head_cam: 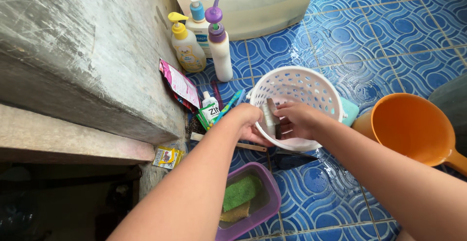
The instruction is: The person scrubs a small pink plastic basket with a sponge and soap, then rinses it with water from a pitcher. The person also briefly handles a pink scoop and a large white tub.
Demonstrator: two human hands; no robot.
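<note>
An orange dipper point(413, 126) lies on the wet blue tiled floor point(369, 41). Well left of the dipper and farther off, three pump bottles point(204, 36) stand together by a pale tub point(243, 2), with a pink sachet point(180, 83) just in front of them against the concrete ledge point(87, 61). Nearer than the dipper and to its left sits a purple tray point(270, 195) holding a green sponge point(242, 192).
</note>
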